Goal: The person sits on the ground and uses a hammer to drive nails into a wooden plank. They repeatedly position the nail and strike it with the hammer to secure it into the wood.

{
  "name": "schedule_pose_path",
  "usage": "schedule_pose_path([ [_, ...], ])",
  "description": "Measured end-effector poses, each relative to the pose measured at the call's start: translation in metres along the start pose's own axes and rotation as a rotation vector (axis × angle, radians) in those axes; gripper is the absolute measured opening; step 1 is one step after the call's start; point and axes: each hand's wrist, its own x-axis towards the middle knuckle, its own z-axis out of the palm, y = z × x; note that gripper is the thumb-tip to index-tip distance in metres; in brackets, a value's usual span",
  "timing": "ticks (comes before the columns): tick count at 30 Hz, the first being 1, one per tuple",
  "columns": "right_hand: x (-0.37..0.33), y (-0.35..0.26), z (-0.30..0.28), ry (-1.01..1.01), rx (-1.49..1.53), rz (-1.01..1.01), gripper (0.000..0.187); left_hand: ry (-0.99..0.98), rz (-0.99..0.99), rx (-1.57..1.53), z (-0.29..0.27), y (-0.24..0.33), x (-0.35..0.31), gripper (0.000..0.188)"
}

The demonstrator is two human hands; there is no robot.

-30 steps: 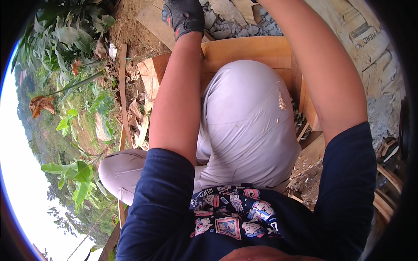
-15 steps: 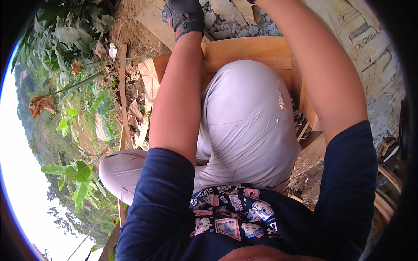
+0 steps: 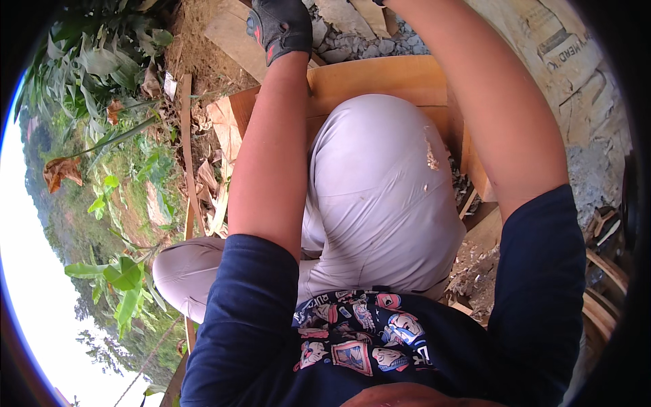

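Observation:
My left hand, in a black glove with red marks, is at the top edge of the picture. Its fingers look curled, but their ends and whatever they hold are cut off. Of my right hand only a dark sliver of glove shows at the top edge; its fingers are out of the picture. Both forearms reach forward over a smooth orange-brown wooden board, which lies crosswise just beyond my raised knee. Wood shavings cling to the grey trouser leg.
Grey gravel and pale planks lie beyond the board. Printed sacking covers the ground at right. A thin wood strip and leafy plants are at left, beside a slope. Curved wood pieces lie at lower right.
Both forearms and the gloved left hand have shifted slightly left in the picture, together with the board and knee. Less of the right glove shows clearly; no grip change is visible.

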Motion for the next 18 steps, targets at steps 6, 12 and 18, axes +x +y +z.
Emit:
schedule_pose_path([
  [6, -0.007, -0.002, 0.007, 0.038, 0.045, -0.033, 0.045, 0.051, 0.018, 0.082, 0.009, -0.019, 0.01, 0.054],
  [12, -0.002, -0.007, 0.004, -0.12, 0.051, 0.047, 0.042, 0.067, 0.043, 0.117, 0.003, -0.021, 0.011, 0.06],
  [18, -0.01, 0.003, 0.021, 0.175, 0.014, -0.158, 0.038, 0.024, 0.077, 0.123, 0.005, -0.014, 0.008, 0.061],
])
